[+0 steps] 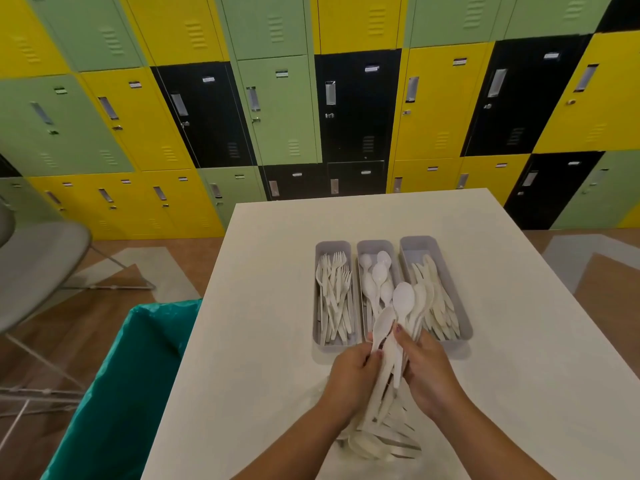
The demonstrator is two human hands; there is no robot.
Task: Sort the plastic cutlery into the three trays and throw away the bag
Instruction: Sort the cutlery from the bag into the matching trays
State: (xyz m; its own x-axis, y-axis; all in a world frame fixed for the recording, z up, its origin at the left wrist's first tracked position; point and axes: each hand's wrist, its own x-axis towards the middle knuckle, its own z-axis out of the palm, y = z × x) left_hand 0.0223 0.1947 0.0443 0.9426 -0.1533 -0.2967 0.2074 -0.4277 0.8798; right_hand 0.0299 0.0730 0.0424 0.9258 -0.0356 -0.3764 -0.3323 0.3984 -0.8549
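A wall of green, yellow and black metal lockers (pixel 284 109) stands behind a white square surface (pixel 263 306), beside which sits a bin lined with a teal plastic bag (pixel 138 375). On the surface three grey plastic trays lie side by side: the left tray (pixel 333 245) holds white forks, the middle tray (pixel 374 244) white spoons, the right tray (pixel 417 241) white knives. Sorting looks well advanced, yet not finished: a heap of white plastic cutlery (pixel 384 438) remains on the clear plastic bag (pixel 317 393) at the near edge, and the bag is not yet thrown away.

Both forearms reach forward, the hands meeting just before the trays. The left hand (pixel 348 375) has its fingers closed on a white spoon's handle (pixel 382 322). The right hand (pixel 427 372) has its fingers curled around a bunch of several spoons (pixel 403 299), bowls raised over the middle tray.
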